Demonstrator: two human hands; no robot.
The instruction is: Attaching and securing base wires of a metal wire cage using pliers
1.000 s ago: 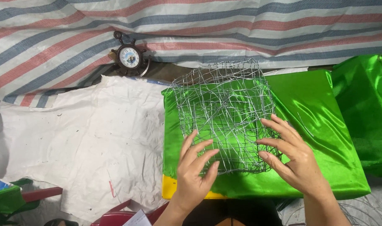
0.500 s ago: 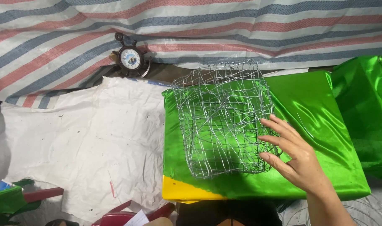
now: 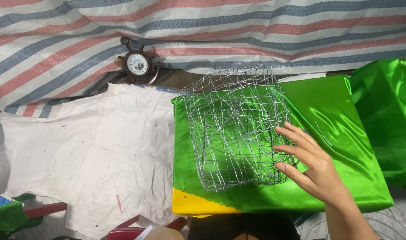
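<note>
— Flat and unclenched, the right hand grasps nothing; its spread fingertips just touch the right edge of the wire mesh basket.

— Where does that basket sit?

— On the shiny green cloth draped over a block, whose yellow corner shows at the near left (the cloth does not reach that far). The mesh looks crumpled and irregular, open side up.

— And the other hand?

— The left hand is out of sight.

— What lies around it?

— A creased white sheet is spread to the left of the block, a small round clock in a ship's-wheel frame stands behind it, and a striped tarpaulin covers the back. More green cloth is bunched at the far right.
</note>
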